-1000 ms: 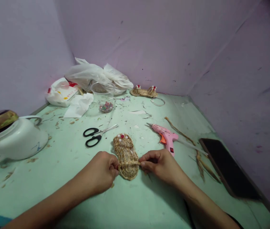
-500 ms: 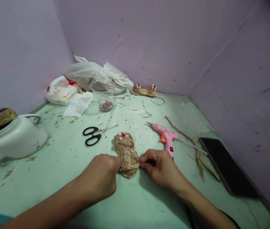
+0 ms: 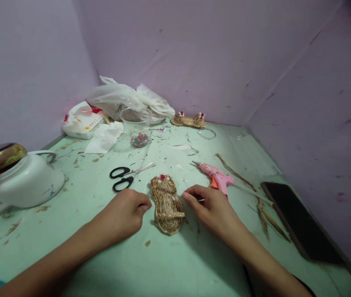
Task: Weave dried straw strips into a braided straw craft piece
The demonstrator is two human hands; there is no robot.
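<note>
A small woven straw slipper [image 3: 167, 198] lies flat on the table between my hands, with a cluster of red and white beads [image 3: 163, 177] at its far end. A braided strand [image 3: 169, 215] crosses its near part, its right end jutting past the edge. My left hand [image 3: 129, 210] hovers just left of the slipper, fingers curled and thumb pressed to the forefinger. To the right, my right hand [image 3: 208, 204] has thumb and forefinger together, apart from the slipper. I see nothing in either hand. Behind my right hand lies a pink glue gun [image 3: 217, 175].
Black-handled scissors [image 3: 126, 179] lie beyond my left hand. A white teapot [image 3: 39, 179] stands left, a phone [image 3: 299, 222] right, beside dry straw strands [image 3: 264, 214]. Farther back are a clear cup of beads [image 3: 140, 139], plastic bags [image 3: 126, 99] and a pair of beaded straw slippers [image 3: 188, 121].
Both hands have let go of the slipper's sides. The left drew back to the left and the right moved up slightly. The braided strand's right end now shows free.
</note>
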